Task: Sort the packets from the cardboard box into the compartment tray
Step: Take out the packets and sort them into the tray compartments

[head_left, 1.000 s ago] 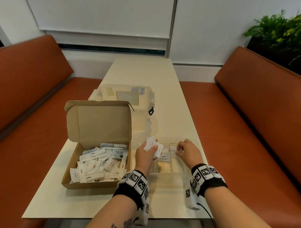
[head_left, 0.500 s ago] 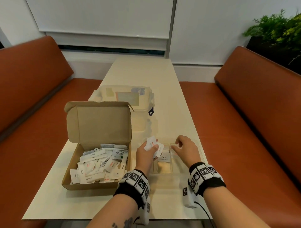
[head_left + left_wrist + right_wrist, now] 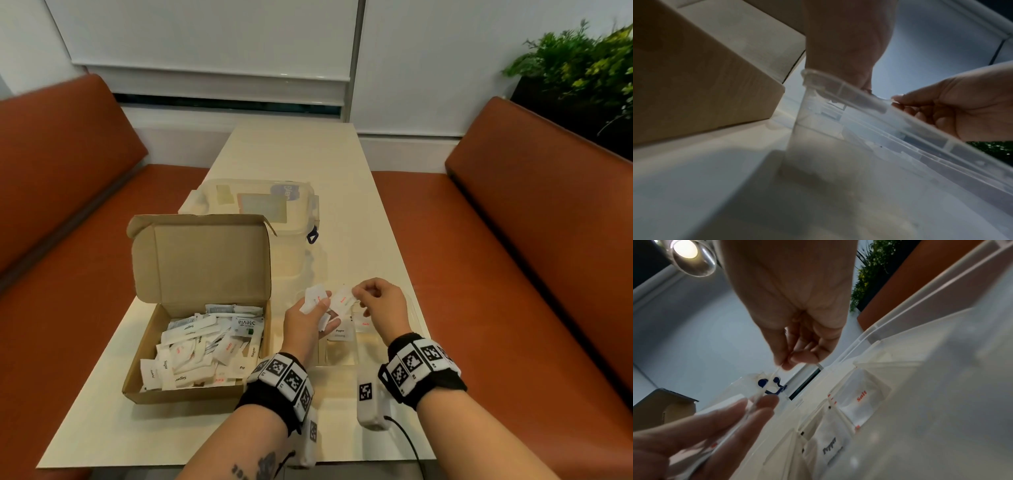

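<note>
Pinching a red-lettered packet over the compartment tray, the right hand draws from the left hand, which clutches more packets. Its label is probably Salt; misread, it lands on the Pepper packet.

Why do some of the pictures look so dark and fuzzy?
Left wrist view: dim, and the clear compartment tray sits so close that it blurs. Right wrist view: a ceiling lamp glares at top left, leaving the right hand shadowy; the near tray wall is smeared, though the Pepper packet reads. Head view: brighter and sharper, with lines bent near its edges.
</note>
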Demonstrator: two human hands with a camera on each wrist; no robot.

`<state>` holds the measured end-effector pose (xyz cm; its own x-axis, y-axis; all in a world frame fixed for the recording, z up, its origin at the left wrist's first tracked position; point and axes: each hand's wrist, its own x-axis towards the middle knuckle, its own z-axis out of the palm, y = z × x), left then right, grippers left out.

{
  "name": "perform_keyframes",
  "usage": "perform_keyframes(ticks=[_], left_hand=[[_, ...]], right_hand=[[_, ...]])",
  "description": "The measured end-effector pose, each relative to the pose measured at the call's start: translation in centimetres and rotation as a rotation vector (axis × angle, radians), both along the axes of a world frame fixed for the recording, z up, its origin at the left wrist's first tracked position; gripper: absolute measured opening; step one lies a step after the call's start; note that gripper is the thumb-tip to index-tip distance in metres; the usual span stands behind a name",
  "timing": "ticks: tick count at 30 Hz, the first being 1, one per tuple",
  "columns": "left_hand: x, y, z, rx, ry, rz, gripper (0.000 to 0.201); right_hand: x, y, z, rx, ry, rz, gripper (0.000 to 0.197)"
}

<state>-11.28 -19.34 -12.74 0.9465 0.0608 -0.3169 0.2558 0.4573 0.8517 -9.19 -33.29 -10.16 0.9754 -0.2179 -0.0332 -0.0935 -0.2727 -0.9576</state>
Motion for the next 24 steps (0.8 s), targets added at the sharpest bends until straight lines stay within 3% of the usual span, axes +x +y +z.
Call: perform_keyframes(ticks=[3, 7, 11, 15, 24], left_hand=[[-0.2, -0.3, 0.3, -0.004, 0.017, -0.056, 0.019], [0.2, -0.2, 0.6, 0.029, -0.003, -0.041, 0.024], [0.5, 0.0, 0.7, 0.14, -0.041, -0.081, 0.027], [0.4, 0.0, 0.6, 0.168, -0.046, -0.092, 0.027], [-0.4, 0.7, 0.9, 0.101, -0.049, -0.138, 0.022]], right_hand=[[-0.1, 0.0, -0.5, 0.044, -0.024, -0.086, 0.006], [-0.6, 0.0, -0.5, 0.036, -0.012, -0.026, 0.003], [-0.6, -0.3, 0.1, -0.032, 0.008, 0.113, 0.041], [-0.7, -0.6, 0.4, -0.1, 0.024, 0.208, 0.009], [-1.3, -0.8, 0.0, -0.019, 0.079, 0.207, 0.015]])
